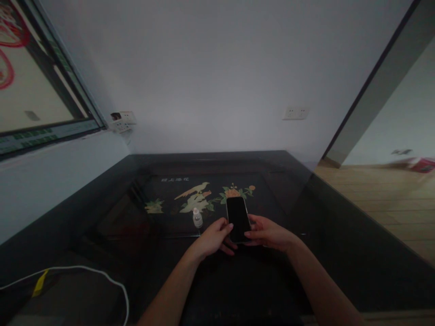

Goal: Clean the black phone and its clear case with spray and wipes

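Observation:
A black smartphone (238, 218) with a dark screen is held over a dark table (340, 235), screen up. My left hand (214, 237) grips its lower left edge with thumb on top and fingers curled beneath. My right hand (267, 233) grips the lower right edge the same way. A small clear bottle with a white cap (197, 218) stands upright just left of the phone, close to my left hand but apart from it.
The table top bears a painted bird and flowers (200, 197). A white cable with a yellow tag (84, 271) curves across the near left. A window (34, 90) is on the left wall, wall sockets (295, 112) behind, wooden floor (390, 203) to the right.

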### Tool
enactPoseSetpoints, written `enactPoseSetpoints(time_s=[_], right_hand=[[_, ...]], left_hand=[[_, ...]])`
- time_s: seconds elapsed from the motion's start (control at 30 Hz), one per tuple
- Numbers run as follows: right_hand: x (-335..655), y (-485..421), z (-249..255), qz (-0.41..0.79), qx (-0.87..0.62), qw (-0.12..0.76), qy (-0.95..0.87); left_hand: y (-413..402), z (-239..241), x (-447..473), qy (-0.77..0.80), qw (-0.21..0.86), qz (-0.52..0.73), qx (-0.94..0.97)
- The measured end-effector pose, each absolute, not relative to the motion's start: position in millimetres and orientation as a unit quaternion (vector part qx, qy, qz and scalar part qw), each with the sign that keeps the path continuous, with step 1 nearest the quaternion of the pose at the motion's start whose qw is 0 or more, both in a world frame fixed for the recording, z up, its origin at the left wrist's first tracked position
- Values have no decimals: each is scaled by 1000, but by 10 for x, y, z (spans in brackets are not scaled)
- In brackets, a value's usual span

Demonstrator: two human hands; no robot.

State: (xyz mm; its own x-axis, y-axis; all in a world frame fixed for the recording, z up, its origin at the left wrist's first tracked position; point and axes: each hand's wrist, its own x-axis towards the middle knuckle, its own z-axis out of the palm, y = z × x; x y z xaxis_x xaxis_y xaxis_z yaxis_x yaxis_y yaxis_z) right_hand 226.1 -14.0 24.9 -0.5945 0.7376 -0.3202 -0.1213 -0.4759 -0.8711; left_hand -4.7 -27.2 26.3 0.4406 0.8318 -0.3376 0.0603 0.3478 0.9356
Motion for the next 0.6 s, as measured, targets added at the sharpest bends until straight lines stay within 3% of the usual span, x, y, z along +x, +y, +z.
enactPoseSetpoints(time_s=[0.6], right_hand=[[2200, -153, 316, 752, -366, 282, -470]], left_hand=[[-279, 319, -134, 445, 681, 256, 522]])
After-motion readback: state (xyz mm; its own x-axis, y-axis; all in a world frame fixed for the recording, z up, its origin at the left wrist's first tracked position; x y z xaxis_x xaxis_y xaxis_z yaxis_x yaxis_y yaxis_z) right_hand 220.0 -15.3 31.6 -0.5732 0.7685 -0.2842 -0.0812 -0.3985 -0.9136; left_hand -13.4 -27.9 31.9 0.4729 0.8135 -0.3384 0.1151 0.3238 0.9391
